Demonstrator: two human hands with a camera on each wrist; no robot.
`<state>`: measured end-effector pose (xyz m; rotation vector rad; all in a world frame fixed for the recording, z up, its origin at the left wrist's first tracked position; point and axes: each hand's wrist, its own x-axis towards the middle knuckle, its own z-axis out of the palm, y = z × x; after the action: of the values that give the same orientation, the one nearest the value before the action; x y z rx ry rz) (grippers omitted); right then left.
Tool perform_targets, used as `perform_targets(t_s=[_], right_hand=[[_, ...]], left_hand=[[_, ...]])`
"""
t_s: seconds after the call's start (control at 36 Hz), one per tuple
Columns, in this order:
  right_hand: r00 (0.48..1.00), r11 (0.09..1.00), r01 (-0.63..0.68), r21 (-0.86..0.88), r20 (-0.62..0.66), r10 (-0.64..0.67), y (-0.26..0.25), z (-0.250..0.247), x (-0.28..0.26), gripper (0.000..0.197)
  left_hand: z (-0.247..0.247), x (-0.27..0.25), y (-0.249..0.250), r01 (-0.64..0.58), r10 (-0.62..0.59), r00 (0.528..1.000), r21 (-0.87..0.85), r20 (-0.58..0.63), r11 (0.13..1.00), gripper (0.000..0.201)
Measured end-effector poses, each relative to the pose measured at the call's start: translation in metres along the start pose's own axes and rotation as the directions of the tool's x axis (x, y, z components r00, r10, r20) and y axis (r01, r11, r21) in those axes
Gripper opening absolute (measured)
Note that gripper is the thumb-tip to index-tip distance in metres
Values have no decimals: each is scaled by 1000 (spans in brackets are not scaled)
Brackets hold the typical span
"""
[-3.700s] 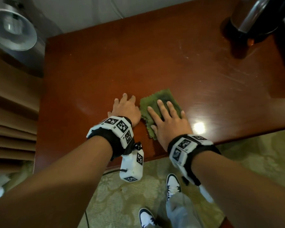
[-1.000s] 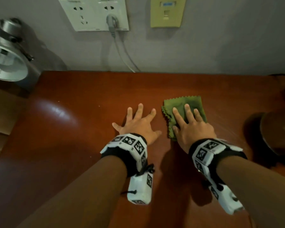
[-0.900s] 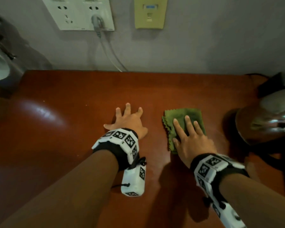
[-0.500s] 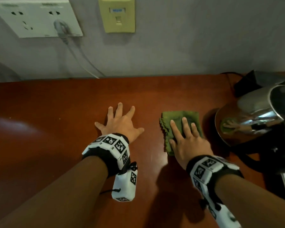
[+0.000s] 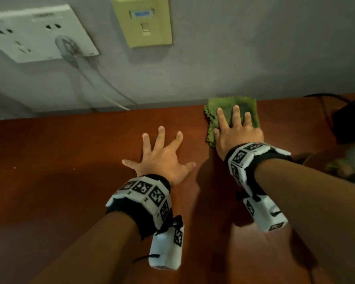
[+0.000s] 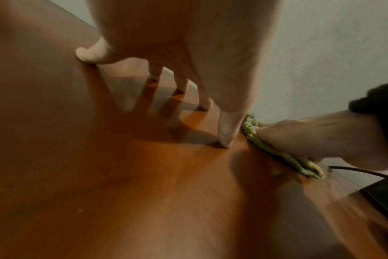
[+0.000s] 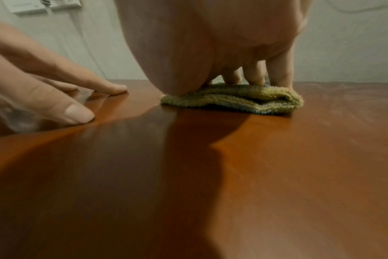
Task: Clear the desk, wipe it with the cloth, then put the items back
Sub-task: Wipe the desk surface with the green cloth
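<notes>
**Green cloth [image 5: 246,103] at the desk's [image 5: 70,160] back edge, under the right hand [image 5: 237,138]**

Folded into a thick, layered pad, the cloth lies at about 1 o'clock on the desk as the head camera sees it. Its far edge touches the grey wall [image 5: 254,58]. The pad is close to square, so no long axis shows, and its zigzag-cut edges face 9 and 12 o'clock. The right hand lies flat on top, fingers straight and slightly parted, pressing down rather than gripping. The left hand [image 5: 162,160] is spread wide on bare wood at 8 o'clock from the cloth, with its fingertips down and its palm arched clear of the surface. Its thumb points toward the pad's near corner, close to it but apart in the head view.

As I judge it, the next stroke turns on that position. With the wall at 12 o'clock, the pad can only travel back toward 6 o'clock or sideways. At 3 o'clock a black block [image 5: 350,124] sits near. At 9 o'clock bare wood runs along the wall past the left hand's fingertips. The right hand has the cloth and the left only braces. Wiping looks under way, and putting the items back is not yet done.

Little of the writing can be read. The white socket plate [image 5: 39,33], with a grey plug [image 5: 67,46] seated in it, carries a line of print along its top, too blurred to read. The yellowish data-port plate [image 5: 143,21] bears a blue label, also unreadable. The wristbands [image 5: 146,191] show black-and-white square code markers and no letters.
</notes>
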<state>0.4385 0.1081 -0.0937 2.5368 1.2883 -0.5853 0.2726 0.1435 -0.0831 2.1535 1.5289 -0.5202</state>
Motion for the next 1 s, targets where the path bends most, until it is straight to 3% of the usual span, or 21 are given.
perform_targets(t_s=[0.19, 0.33, 0.5, 0.72, 1.0], right_hand=[[1000, 1000, -2, 19, 24, 1, -10, -4, -1, 58], [997, 997, 76, -29, 11, -76, -14, 19, -44, 58], [995, 995, 99, -27, -5, -99, -3, 55, -117, 57], [993, 993, -121, -5, 0, 121, 41, 119, -243, 56], [969, 968, -248, 50, 8, 248, 44, 170, -331, 57]], left_hand=[[-5, 1, -8, -50, 50, 999, 26, 0, 998, 85], [0, -8, -12, -93, 93, 996, 47, 9, 995, 89], [29, -54, -28, -176, 172, 984, 115, 45, 978, 92], [79, -127, -44, -342, 331, 940, 215, 87, 915, 86], [130, -198, -46, -408, 396, 913, 229, 100, 884, 81]])
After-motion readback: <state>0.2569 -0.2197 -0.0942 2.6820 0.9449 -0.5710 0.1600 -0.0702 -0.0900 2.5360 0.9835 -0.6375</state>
